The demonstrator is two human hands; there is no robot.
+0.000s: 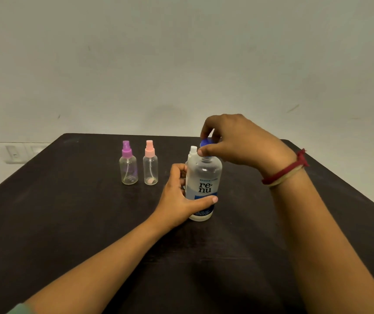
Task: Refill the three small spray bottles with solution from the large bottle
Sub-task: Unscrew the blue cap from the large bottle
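The large clear bottle with a "renu" label stands upright on the dark table. My left hand wraps around its lower body. My right hand pinches its blue cap at the top with thumb and fingers. Two small clear spray bottles stand to the left: one with a purple sprayer and one with a pink sprayer. A third small bottle with a white sprayer stands just behind the large bottle, mostly hidden by it.
A pale wall rises behind the table. A white switch plate sits low on the wall at the far left. The table's far edge runs just behind the bottles.
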